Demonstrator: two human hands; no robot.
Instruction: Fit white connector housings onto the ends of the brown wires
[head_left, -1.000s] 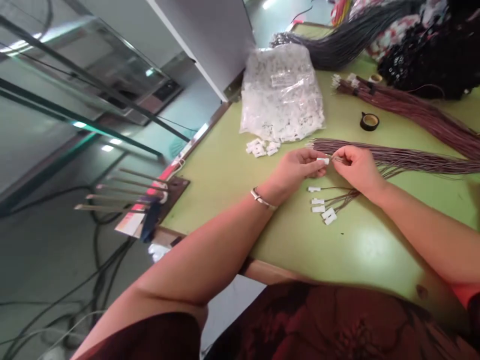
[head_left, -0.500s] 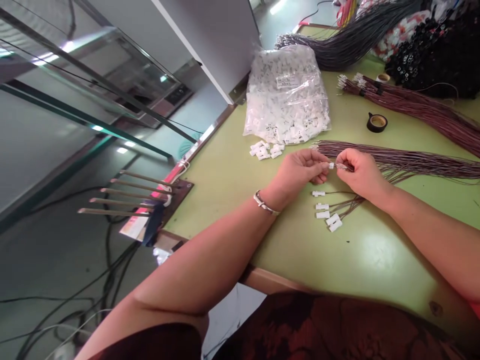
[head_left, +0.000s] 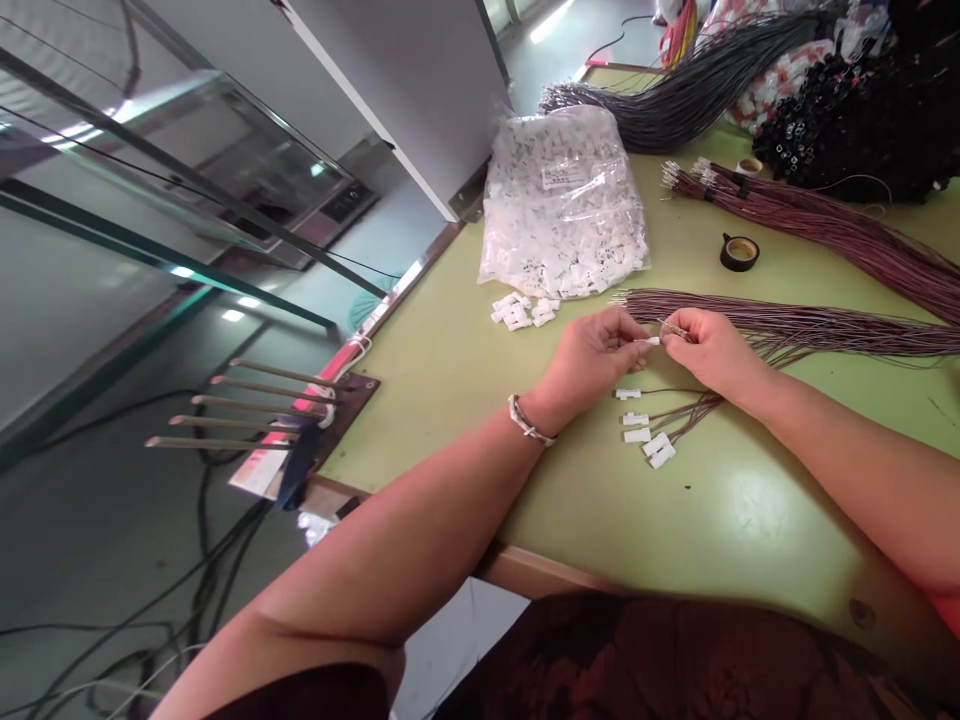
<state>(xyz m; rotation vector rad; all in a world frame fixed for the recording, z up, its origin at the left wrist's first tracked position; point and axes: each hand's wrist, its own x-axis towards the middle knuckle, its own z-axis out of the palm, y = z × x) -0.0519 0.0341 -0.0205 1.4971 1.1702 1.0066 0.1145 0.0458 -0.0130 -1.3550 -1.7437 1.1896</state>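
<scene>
Between the fingertips of my left hand [head_left: 606, 350] is a small white plastic connector [head_left: 653, 341], its end pointing right. My right hand [head_left: 701, 345] pinches thin brown wires [head_left: 679, 331] whose tips lie close to that connector; I cannot tell whether a tip is inside it. Just below the hands, several white connectors [head_left: 637, 436] lie on the table, each with brown wire running up under my right hand. Behind both hands stretches a long bundle of brown wires [head_left: 795, 318]. A small pile of loose white connectors [head_left: 517, 311] sits left of my left hand.
A clear plastic bag of white connectors [head_left: 562, 210] lies behind the pile. Black tape [head_left: 739, 252], tied brown wire bundles [head_left: 817, 215], a dark wire bundle [head_left: 675, 115] and black parts [head_left: 847, 120] occupy the back right. A rack with metal rods [head_left: 255, 410] juts from the left table edge.
The connector in my left hand has turned a little, and my hands have shifted slightly against each other at the wire tips. The whole view has moved a little.
</scene>
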